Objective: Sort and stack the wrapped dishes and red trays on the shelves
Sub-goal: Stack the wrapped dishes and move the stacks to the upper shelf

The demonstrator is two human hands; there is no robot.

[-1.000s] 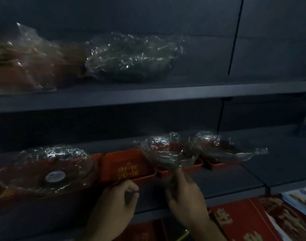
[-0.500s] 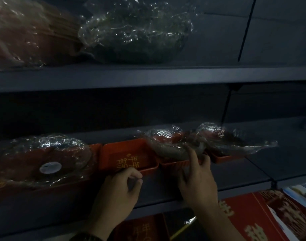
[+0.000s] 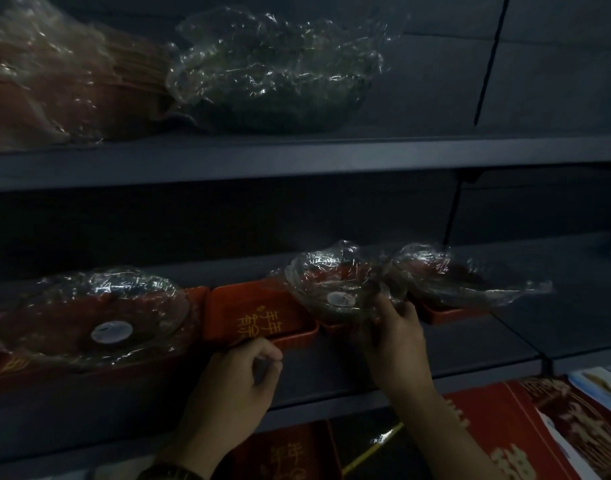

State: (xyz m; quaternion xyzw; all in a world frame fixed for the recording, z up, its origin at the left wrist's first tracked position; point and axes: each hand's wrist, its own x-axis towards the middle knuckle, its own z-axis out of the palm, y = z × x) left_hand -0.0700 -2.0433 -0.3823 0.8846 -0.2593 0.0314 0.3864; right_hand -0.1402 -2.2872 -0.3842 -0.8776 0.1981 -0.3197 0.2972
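The wrapped red stack [image 3: 37,84] was cut off at the left edge; the tray [image 3: 335,329] beneath the middle wrapped dish [image 3: 335,289] was largely hidden.

The shallow rectangular red plastic tray [image 3: 259,315] bears gold characters; the clear film-wrapped glass dish [image 3: 335,292] glints silvery; the metal shelves [image 3: 297,161] are dark blue-grey.

Dim shop aisle, dark metal shelves [image 3: 297,157], plastic-wrapped dishes [image 3: 273,67], red trays [image 3: 259,311]
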